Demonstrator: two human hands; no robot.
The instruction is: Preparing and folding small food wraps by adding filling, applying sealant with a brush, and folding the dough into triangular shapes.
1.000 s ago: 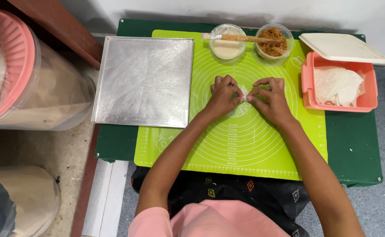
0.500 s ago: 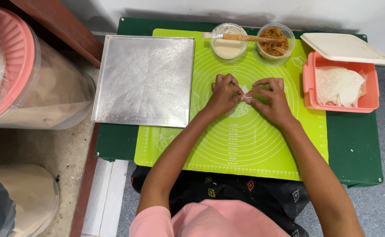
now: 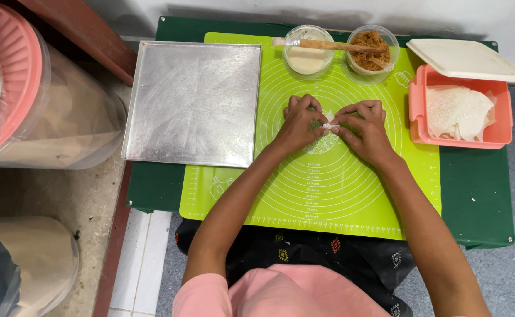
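Note:
My left hand (image 3: 298, 122) and my right hand (image 3: 365, 126) meet over the middle of a lime green silicone mat (image 3: 328, 188). Between their fingertips I pinch a small piece of thin white wrapper (image 3: 328, 124), mostly hidden under the fingers. Beyond the hands stand a clear bowl of pale paste (image 3: 308, 58) with a wooden-handled brush (image 3: 322, 44) across it, and a clear bowl of brown filling (image 3: 372, 48).
A square metal tray (image 3: 193, 100) lies left of the mat. A pink box of white wrappers (image 3: 460, 111) sits at right, its cream lid (image 3: 465, 58) behind it. All rest on a low green table (image 3: 474, 194). Large plastic containers (image 3: 28, 100) stand at far left.
Both hands have stayed in place on the mat, with the fingers shifting slightly on the white wrapper between them.

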